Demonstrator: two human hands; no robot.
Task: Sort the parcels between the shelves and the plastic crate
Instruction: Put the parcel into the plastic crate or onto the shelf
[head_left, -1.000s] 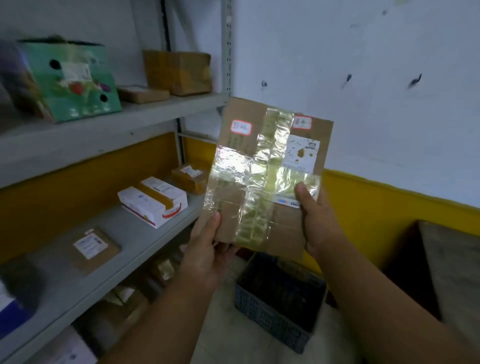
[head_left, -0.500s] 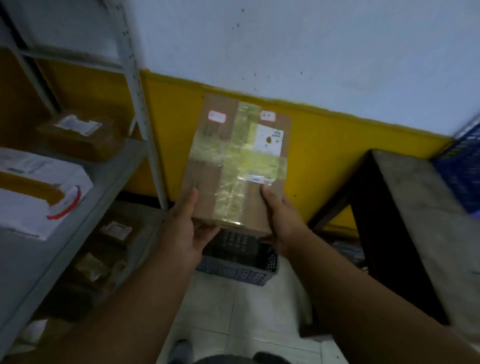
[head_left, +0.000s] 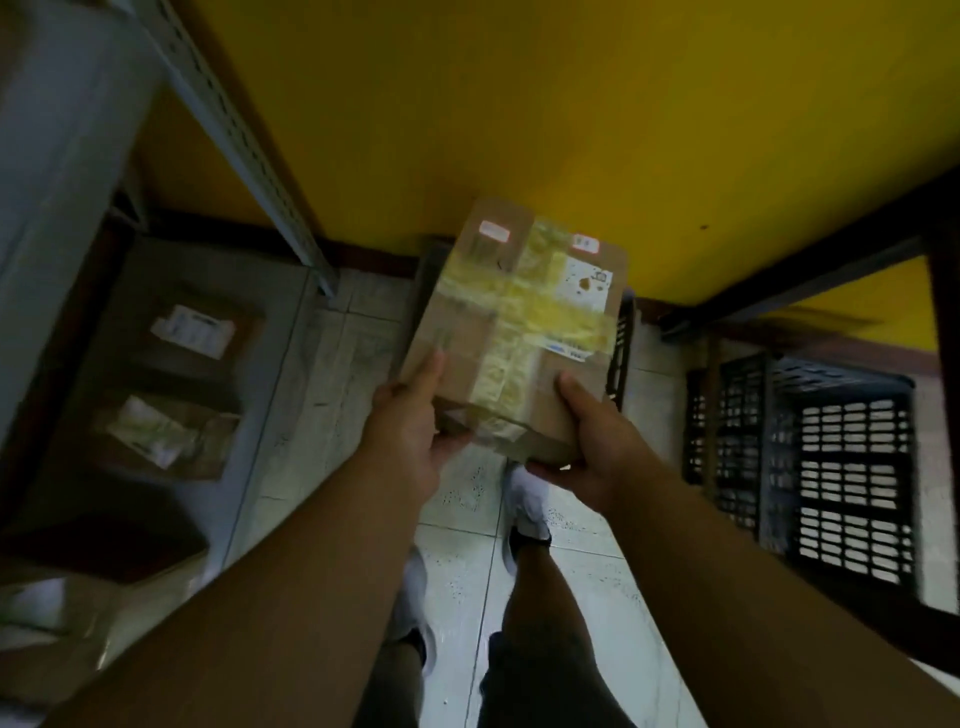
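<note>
As I look down past my two forearms, my two feet in pale shoes (head_left: 527, 512) stand on the white floor tiles (head_left: 467, 571). My left hand (head_left: 415, 436) grips the near left corner of one brown cardboard parcel (head_left: 462, 364), thumb lying along its top face and fingers curled under. My right hand (head_left: 592, 447) grips the near right corner the same way, thumb on top and the rest beneath. The parcel is held in the air, tilted away from me, above a dark plastic crate (head_left: 621, 348) on the floor, of which only edges show past the parcel.

The parcel carries two crossing bands of yellowish clear tape, two small red-bordered stickers near its far edge and one white label at the far right; the writing on all three is too blurred to read.

On the low shelf (head_left: 291, 322) to my left I count two brown parcels clearly: one taped over (head_left: 166, 431), and one farther back with a white label (head_left: 195, 332), illegible. Nearer shapes on that side are too dark and blurred to count.

To my right stands one more black latticed crate (head_left: 841, 462) beneath a dark frame. Beyond everything is the yellow wall (head_left: 519, 104), with one grey slotted shelf upright (head_left: 234, 130) slanting across it.
</note>
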